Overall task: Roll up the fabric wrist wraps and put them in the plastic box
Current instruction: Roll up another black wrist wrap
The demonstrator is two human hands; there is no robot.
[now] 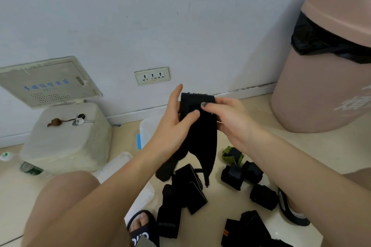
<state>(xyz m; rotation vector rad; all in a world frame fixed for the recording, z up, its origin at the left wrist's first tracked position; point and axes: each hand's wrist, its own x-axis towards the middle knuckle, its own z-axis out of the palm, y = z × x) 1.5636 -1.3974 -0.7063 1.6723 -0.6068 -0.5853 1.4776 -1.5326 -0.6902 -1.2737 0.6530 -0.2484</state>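
Observation:
A black fabric wrist wrap (200,136) hangs in the air in front of me, its lower end dangling towards the floor. My left hand (176,118) holds its upper part, thumb across the front. My right hand (226,118) pinches the top edge from the right. Below on the floor lie several unrolled black wraps (186,192), three rolled black wraps (241,174) and a rolled green one (232,155). The clear plastic box (145,128) with a blue latch stands behind my left forearm, mostly hidden.
A white lidded bin (66,136) with keys on top sits at the left by the wall. A large pink trash can (325,66) stands at the right. My knees and slippered feet (140,228) frame the floor. A plastic bottle (30,168) lies at the far left.

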